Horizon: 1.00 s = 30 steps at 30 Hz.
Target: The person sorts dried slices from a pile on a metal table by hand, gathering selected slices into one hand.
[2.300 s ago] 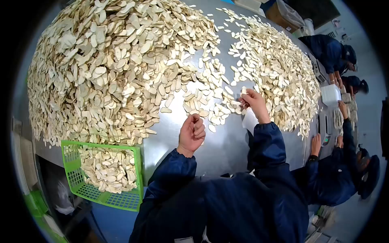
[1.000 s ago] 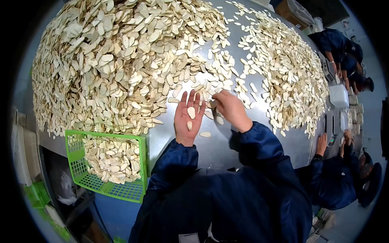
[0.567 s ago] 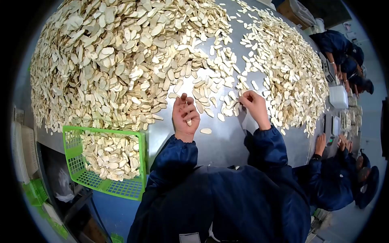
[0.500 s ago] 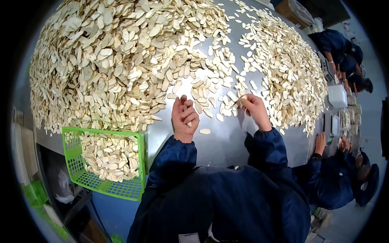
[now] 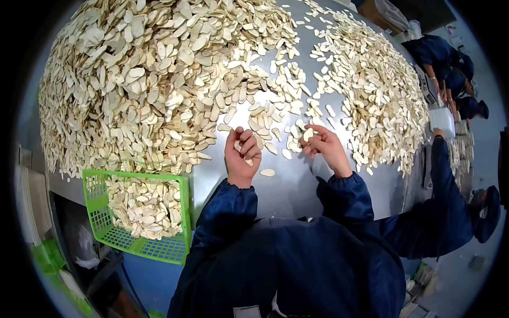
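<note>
Pale dried slices form a large pile (image 5: 143,90) at the left and a smaller pile (image 5: 379,100) at the right of the metal table (image 5: 281,196). My left hand (image 5: 243,158), palm up, has its fingers curled over slices that show in the palm. A single slice (image 5: 268,173) lies just right of it. My right hand (image 5: 324,147) pinches a pale slice (image 5: 308,134) between thumb and fingers, above the loose slices in the middle. The green basket (image 5: 185,212) at the lower left holds many slices.
Beside me at the right, a co-worker in dark blue (image 5: 440,217) reaches toward a white container (image 5: 442,122). More people in dark clothing (image 5: 435,55) stand at the far upper right. A cardboard box (image 5: 379,16) is at the top right, and stacked trays (image 5: 33,201) stand at the far left.
My right hand has opened its grasp slightly and turned, showing a slice at its fingertips. My left hand remains curled after lying open earlier. The nearby co-worker has extended an arm toward the white container.
</note>
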Tool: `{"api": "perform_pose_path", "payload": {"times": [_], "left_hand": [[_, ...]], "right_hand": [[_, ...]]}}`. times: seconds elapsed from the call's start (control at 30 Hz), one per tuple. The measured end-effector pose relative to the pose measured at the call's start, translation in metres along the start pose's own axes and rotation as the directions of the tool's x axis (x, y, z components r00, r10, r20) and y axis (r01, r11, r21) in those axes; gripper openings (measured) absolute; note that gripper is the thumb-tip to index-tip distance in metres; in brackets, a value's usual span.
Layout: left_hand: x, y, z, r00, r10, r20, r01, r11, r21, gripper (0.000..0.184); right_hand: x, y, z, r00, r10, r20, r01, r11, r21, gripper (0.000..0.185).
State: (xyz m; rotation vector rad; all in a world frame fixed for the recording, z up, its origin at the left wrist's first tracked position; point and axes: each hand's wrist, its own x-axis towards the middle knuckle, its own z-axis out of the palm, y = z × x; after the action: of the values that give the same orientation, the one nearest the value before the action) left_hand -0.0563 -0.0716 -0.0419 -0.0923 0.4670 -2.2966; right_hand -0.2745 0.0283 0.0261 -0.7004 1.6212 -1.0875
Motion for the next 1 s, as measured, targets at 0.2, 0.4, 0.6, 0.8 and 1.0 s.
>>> {"api": "perform_pose_path", "payload": {"times": [0.2, 0.4, 0.6, 0.8, 1.0], "left_hand": [[-0.001, -0.001, 0.002, 0.997, 0.047, -0.057, -0.046, 0.999, 0.022, 0.017], [0.001, 0.000, 0.002, 0.996, 0.085, -0.029, -0.081, 0.990, 0.114, 0.014], [0.003, -0.012, 0.014, 0.966, 0.219, -0.135, -0.168, 0.935, 0.313, 0.033], [0.002, -0.007, 0.011, 0.954, 0.257, -0.153, -0.206, 0.935, 0.288, 0.026], [-0.001, 0.004, 0.004, 1.000, 0.017, 0.022, -0.018, 1.000, 0.018, 0.018]], "right_hand": [[0.012, -0.003, 0.038, 0.922, -0.344, -0.178, 0.155, 0.749, -0.644, 0.023], [0.025, 0.009, 0.085, 0.844, -0.537, -0.002, 0.199, 0.316, -0.928, 0.019], [0.011, -0.033, 0.080, 0.812, -0.584, -0.021, 0.378, 0.553, -0.743, 0.017], [0.023, -0.016, 0.085, 0.692, -0.722, 0.025, 0.429, 0.383, -0.818, 0.022], [-0.001, 0.027, 0.074, 0.615, -0.689, 0.384, 0.568, 0.049, -0.822, 0.027]]}}
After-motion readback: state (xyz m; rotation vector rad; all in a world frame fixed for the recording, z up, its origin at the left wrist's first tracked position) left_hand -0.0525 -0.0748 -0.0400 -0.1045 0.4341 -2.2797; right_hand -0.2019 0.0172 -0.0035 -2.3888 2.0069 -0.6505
